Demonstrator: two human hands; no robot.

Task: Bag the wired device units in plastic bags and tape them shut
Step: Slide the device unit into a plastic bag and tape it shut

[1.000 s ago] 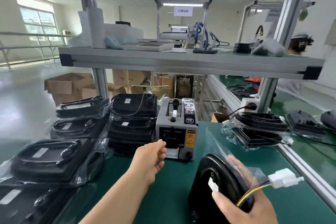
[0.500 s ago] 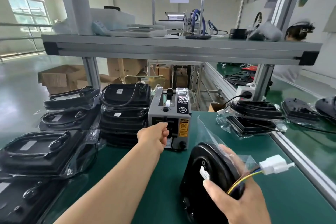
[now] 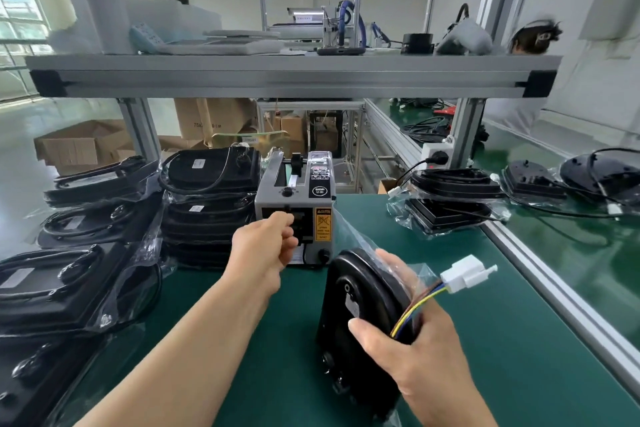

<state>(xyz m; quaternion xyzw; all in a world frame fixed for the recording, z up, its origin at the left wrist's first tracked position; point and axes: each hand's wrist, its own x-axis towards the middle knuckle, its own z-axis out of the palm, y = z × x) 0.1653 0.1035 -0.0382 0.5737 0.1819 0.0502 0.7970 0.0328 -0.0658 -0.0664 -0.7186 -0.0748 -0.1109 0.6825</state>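
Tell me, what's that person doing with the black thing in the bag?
A person is packing. Their right hand grips a rounded black plastic device unit, standing on edge on the green table mat inside a clear plastic bag, with coloured wires and a white plug sticking out past the hand. Their left hand is at the front slot of the grey boxy tape dispenser, fingers curled there; whether it has tape yet isn't visible. Stacks of bagged black units sit on the left.

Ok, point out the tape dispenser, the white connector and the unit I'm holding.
tape dispenser point(image 3: 294, 199), head view, grey upper front panel.
white connector point(image 3: 464, 272), head view, middle of its housing.
unit point(image 3: 374, 291), head view, black back face.
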